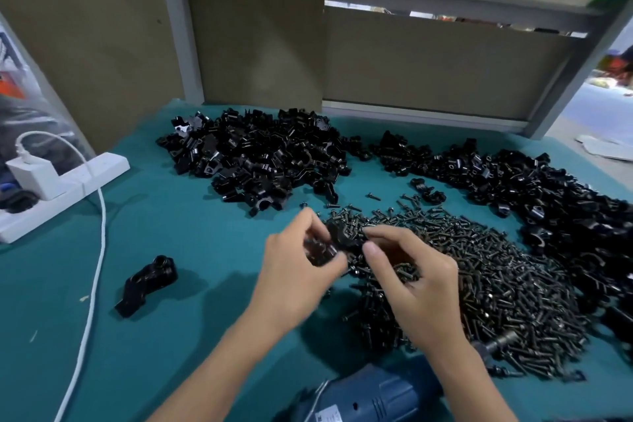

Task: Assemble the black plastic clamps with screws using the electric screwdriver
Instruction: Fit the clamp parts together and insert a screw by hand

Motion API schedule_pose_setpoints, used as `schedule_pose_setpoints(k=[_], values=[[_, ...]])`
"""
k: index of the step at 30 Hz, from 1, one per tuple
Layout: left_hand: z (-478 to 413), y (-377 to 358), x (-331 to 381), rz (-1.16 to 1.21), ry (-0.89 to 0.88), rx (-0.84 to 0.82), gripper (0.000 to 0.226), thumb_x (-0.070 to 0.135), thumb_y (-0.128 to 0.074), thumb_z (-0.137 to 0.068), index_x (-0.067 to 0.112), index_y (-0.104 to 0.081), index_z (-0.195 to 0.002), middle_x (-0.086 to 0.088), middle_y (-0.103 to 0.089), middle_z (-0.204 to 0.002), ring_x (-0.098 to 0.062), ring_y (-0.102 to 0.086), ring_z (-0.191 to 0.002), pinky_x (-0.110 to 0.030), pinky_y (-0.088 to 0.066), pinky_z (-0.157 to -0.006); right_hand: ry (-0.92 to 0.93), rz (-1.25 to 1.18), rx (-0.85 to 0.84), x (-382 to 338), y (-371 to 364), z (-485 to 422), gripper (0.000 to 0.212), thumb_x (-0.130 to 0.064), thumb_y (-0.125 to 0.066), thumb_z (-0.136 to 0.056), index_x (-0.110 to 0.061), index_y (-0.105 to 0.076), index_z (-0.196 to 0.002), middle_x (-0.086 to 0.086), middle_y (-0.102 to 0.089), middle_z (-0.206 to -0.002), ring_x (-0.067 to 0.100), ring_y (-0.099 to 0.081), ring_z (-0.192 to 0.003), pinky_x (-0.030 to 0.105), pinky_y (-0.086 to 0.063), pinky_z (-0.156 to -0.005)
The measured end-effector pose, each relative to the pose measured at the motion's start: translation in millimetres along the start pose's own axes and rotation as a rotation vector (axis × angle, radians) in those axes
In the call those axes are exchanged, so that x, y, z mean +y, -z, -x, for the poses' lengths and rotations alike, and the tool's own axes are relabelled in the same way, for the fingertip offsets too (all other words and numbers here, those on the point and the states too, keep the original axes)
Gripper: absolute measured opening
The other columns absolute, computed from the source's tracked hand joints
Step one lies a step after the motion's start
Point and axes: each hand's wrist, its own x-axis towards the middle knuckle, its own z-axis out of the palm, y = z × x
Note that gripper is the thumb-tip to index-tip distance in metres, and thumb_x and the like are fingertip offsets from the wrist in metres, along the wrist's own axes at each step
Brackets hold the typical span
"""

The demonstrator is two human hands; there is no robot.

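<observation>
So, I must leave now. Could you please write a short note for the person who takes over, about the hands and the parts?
Left hand: grips the clamp.
Right hand: pinches the same clamp from the other side; whether it also holds a screw cannot be told.
Things: screw pile under the right hand; loose clamp piles behind and to the right; electric screwdriver lying unheld near the front edge.
Done: one joined clamp assembly lies at the left, it seems.
Left: fasten the held clamp, then work through the piles.
</observation>
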Motion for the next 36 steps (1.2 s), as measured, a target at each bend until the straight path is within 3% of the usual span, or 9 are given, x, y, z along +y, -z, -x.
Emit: schedule_pose_setpoints(k=[3, 7, 11, 14, 17, 20, 27, 32, 36], values=[[12, -11, 0, 0.153, 0.05, 0.018, 0.031, 0.018, -0.076, -0.078, 0.031, -0.048, -0.074, -0.001, -0.067, -0.071, -0.028, -0.066, -0.06, -0.05, -0.057, -0.058, -0.026, -0.052, -0.066, -1, 0, -1, 0.016, -0.023, -0.062, -0.094, -0.016, -0.073, -0.104, -0.018, -0.071, -0.093, -0.001, -0.067, -0.083, 0.007, -0.046, -0.071], [16, -12, -6, 0.501, 0.142, -0.135, 0.022, 0.019, -0.075, -0.077, 0.024, -0.055, -0.085, -0.002, -0.072, -0.084, -0.027, -0.072, -0.075, -0.031, -0.057, -0.068, -0.059, -0.108, -0.107, 3, 2, 0, 0.014, -0.015, -0.062, -0.094, -0.015, -0.073, -0.102, -0.019, -0.07, -0.086, -0.006, -0.065, -0.069, 0.003, -0.044, -0.062], [9, -7, -10, 0.94, 0.286, -0.23, 0.027, 0.022, -0.078, -0.073, 0.009, -0.06, -0.089, -0.015, -0.067, -0.09, -0.025, -0.071, -0.084, -0.029, -0.059, -0.07, -0.012, -0.115, -0.138, 2, 3, -5, 0.015, -0.023, -0.065, -0.092, -0.015, -0.074, -0.101, -0.012, -0.074, -0.097, 0.008, -0.071, -0.091, 0.021, -0.054, -0.079], [2, -4, -18, 1.02, 0.348, -0.195, 0.032, 0.011, -0.074, -0.077, 0.003, -0.062, -0.105, -0.017, -0.067, -0.102, -0.023, -0.071, -0.088, -0.028, -0.059, -0.071, -0.054, -0.12, -0.185, -5, 0, -12, 0.018, -0.026, -0.069, -0.089, -0.02, -0.072, -0.106, -0.015, -0.073, -0.093, 0.007, -0.07, -0.087, 0.02, -0.054, -0.076], [-3, 3, -26, 1.016, 0.344, -0.179, 0.037, 0.008, -0.069, -0.075, 0.007, -0.073, -0.111, -0.01, -0.073, -0.109, -0.021, -0.071, -0.097, -0.025, -0.058, -0.077, -0.264, -0.063, -0.05, 6, 9, -36, 0.017, -0.038, -0.064, -0.087, -0.037, -0.064, -0.105, -0.017, -0.071, -0.086, 0.001, -0.067, -0.077, 0.015, -0.054, -0.069], [-7, 8, -29, 0.971, 0.335, -0.223, 0.031, 0.009, -0.071, -0.076, 0.012, -0.076, -0.106, -0.006, -0.074, -0.11, -0.023, -0.071, -0.099, -0.023, -0.057, -0.08, -0.423, 0.215, 0.061, 47, 25, -80, 0.009, -0.027, -0.067, -0.09, -0.028, -0.067, -0.099, -0.015, -0.068, -0.086, -0.002, -0.064, -0.078, 0.022, -0.056, -0.077], [-12, 6, -29, 0.863, 0.383, -0.297, 0.037, 0.011, -0.077, -0.076, 0.001, -0.064, -0.109, -0.014, -0.071, -0.117, -0.031, -0.073, -0.087, -0.024, -0.054, -0.053, -0.912, 0.718, -0.327, 151, 37, -128, 0.058, -0.037, -0.066, -0.092, -0.001, -0.049, -0.134, 0.016, -0.065, -0.097, 0.029, -0.061, -0.081, 0.037, -0.05, -0.072], [-12, 4, -31, 0.905, 0.383, -0.301, 0.037, 0.01, -0.075, -0.076, 0.001, -0.062, -0.11, -0.014, -0.071, -0.116, -0.03, -0.073, -0.09, -0.027, -0.058, -0.065, -0.82, 0.818, -0.297, 179, 32, -125, 0.037, -0.031, -0.066, -0.093, 0.006, -0.068, -0.1, 0.022, -0.065, -0.073, 0.033, -0.059, -0.06, 0.033, -0.044, -0.053], [-11, -1, -31, 0.978, 0.376, -0.233, 0.033, 0.014, -0.07, -0.08, 0.001, -0.059, -0.108, -0.014, -0.071, -0.117, -0.031, -0.073, -0.093, -0.029, -0.059, -0.07, -0.681, 0.936, -0.413, 176, 35, -130, 0.034, -0.022, -0.061, -0.097, 0.001, -0.055, -0.072, 0.014, -0.055, -0.064, 0.03, -0.055, -0.061, 0.034, -0.043, -0.057]])
